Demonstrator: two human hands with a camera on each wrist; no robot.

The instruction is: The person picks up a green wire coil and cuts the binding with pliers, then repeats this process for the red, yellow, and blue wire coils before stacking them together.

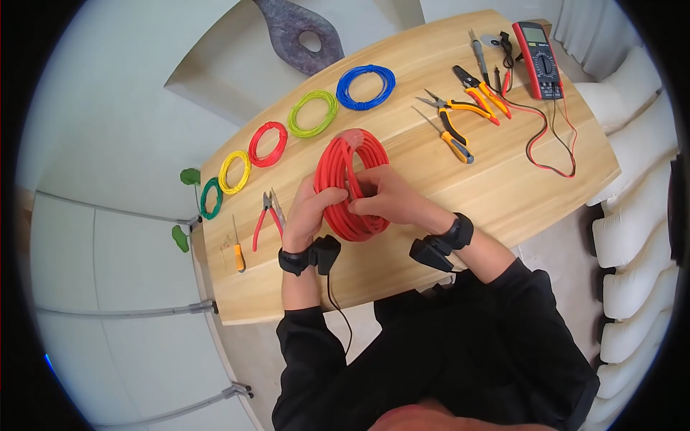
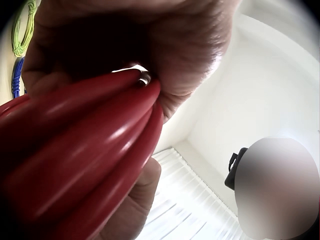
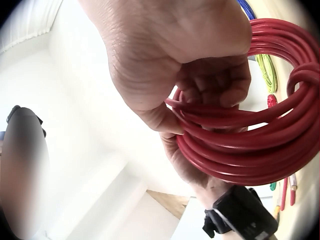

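A thick coil of red cable (image 1: pixel 333 164) is held up over the table between both hands. On its left side my left hand (image 1: pixel 307 210) grips the turns, with the thumb lying across the front. My right hand (image 1: pixel 392 192) reaches in from the right and pinches a strand at the coil's inner side. In the right wrist view, the thumb and curled fingers close round part of the red cable (image 3: pixel 250 162), and a loop wraps across the bundle at the far side. Red turns (image 2: pixel 85 145) fill the left wrist view below the palm.
On the wooden table (image 1: pixel 431 223), smaller wire coils in blue (image 1: pixel 345 90), lime (image 1: pixel 293 122), red (image 1: pixel 255 149), yellow (image 1: pixel 224 172) and green (image 1: pixel 204 201) curve along the back left. Red-handled pliers (image 1: pixel 259 228) and a screwdriver (image 1: pixel 240 257) lie left; several tools and a multimeter (image 1: pixel 540 65) lie right.
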